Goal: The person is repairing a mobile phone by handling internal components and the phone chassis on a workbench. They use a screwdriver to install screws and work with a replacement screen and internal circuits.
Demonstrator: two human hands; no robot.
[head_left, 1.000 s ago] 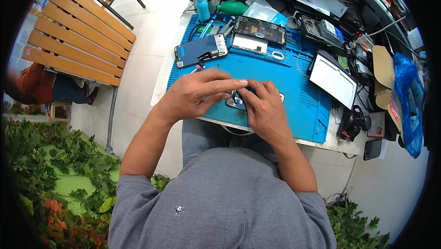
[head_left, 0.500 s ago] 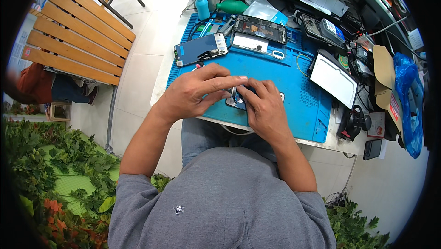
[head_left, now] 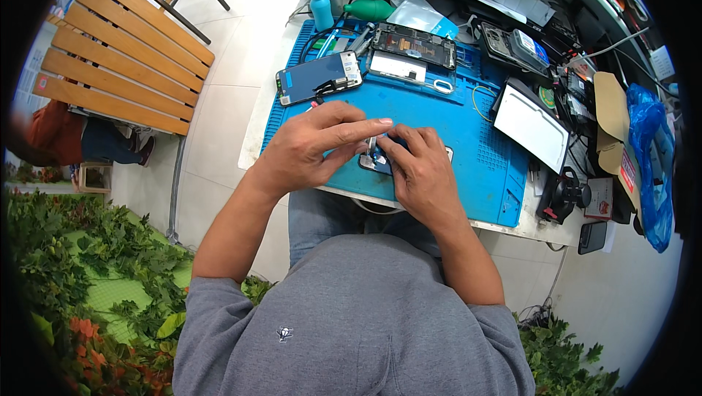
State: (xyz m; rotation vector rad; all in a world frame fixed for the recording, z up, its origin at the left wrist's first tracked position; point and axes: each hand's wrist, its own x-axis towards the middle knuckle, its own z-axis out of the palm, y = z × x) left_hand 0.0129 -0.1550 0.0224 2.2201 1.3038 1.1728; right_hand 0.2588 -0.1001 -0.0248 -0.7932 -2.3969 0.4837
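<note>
A phone screen part [head_left: 376, 164] lies near the front edge of the blue mat, mostly hidden beneath my right hand [head_left: 423, 169]. My right fingers are bent and pressed together on it, steadying it. My left hand [head_left: 311, 146] is over its left end, thumb and fingers closed in a pinch and index finger stretched toward my right fingertips. A small silvery piece [head_left: 373, 151] shows between the two hands. What the left pinch holds is too small to make out. A red-tipped tool end [head_left: 316, 104] peeks out beyond my left knuckles; whether I hold it is hidden.
Beyond my hands on the blue mat [head_left: 409, 107] are another phone screen [head_left: 319, 78] and an opened phone [head_left: 415, 46]. At the back stand a blue bottle [head_left: 320, 5] and green air blower [head_left: 369, 9]. A white tray [head_left: 531, 122] and black clamp-like tool [head_left: 564, 196] are right.
</note>
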